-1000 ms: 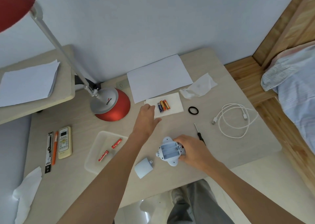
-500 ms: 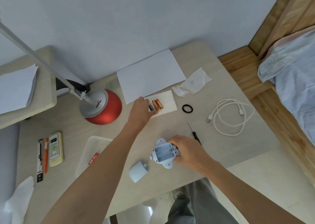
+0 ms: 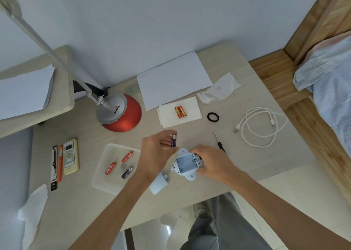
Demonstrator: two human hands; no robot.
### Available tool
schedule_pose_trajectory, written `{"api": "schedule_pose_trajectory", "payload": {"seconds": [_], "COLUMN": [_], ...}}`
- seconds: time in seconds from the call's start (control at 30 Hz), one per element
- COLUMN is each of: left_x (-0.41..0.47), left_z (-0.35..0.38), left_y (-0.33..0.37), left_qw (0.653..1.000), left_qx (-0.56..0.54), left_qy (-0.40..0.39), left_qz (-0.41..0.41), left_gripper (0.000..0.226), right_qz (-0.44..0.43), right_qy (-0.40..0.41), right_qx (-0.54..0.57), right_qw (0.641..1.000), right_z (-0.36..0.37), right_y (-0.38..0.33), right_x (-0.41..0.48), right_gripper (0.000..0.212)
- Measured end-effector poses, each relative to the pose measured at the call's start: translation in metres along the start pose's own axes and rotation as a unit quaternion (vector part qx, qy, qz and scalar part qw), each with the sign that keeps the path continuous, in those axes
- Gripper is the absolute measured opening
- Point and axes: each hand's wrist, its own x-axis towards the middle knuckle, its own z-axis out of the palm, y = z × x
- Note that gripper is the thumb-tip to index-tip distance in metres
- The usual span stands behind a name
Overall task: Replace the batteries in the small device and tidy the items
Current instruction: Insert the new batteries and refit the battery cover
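Note:
My left hand (image 3: 158,148) pinches a purple battery (image 3: 174,140) upright, just above and left of the small pale-blue device (image 3: 185,164). The device lies on its face with its battery bay open and empty, and my right hand (image 3: 210,161) grips its right side. Its blue cover (image 3: 158,183) lies on the desk below my left wrist. Two orange batteries (image 3: 180,112) rest on a white napkin (image 3: 190,114) further back. A clear tray (image 3: 106,173) at the left holds two red batteries (image 3: 110,168) and a dark purple one (image 3: 127,172).
A small screwdriver (image 3: 219,142) lies right of my right hand. A black hair band (image 3: 213,116), a coiled white cable (image 3: 262,129), a crumpled tissue (image 3: 218,91), a white sheet (image 3: 173,79) and a red lamp base (image 3: 121,114) stand behind. A remote (image 3: 70,156) and pens (image 3: 57,166) lie at the left.
My left hand has come back from the napkin with the purple battery and now holds it beside the device. Only two orange batteries stay on the napkin. The right hand kept its hold.

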Motion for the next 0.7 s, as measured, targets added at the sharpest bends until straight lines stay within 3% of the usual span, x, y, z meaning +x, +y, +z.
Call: {"api": "schedule_pose_trajectory", "payload": {"seconds": [0.17,0.47,0.57,0.7], "left_x": [-0.023,-0.029,-0.026,-0.019], "left_z": [0.022,0.04,0.042,0.043], "left_y": [-0.014,-0.035,-0.044,-0.051], "left_qw": [0.999,0.987,0.969,0.959], "left_qx": [-0.04,0.09,0.154,0.179], "left_qy": [-0.008,0.004,-0.009,-0.022], "left_qz": [0.005,0.13,0.195,0.219], "left_gripper": [0.035,0.016,0.016,0.018], "right_qz": [-0.003,-0.014,-0.015,-0.012], "right_qy": [0.005,0.014,0.017,0.018], "right_qx": [-0.004,-0.016,-0.018,-0.008], "right_qw": [1.0,1.0,1.0,1.0], "right_z": [0.0,0.002,0.003,0.004], "right_y": [0.0,0.0,0.001,0.001], "right_x": [-0.001,-0.002,-0.002,-0.002], "right_gripper": [0.045,0.042,0.041,0.041]}}
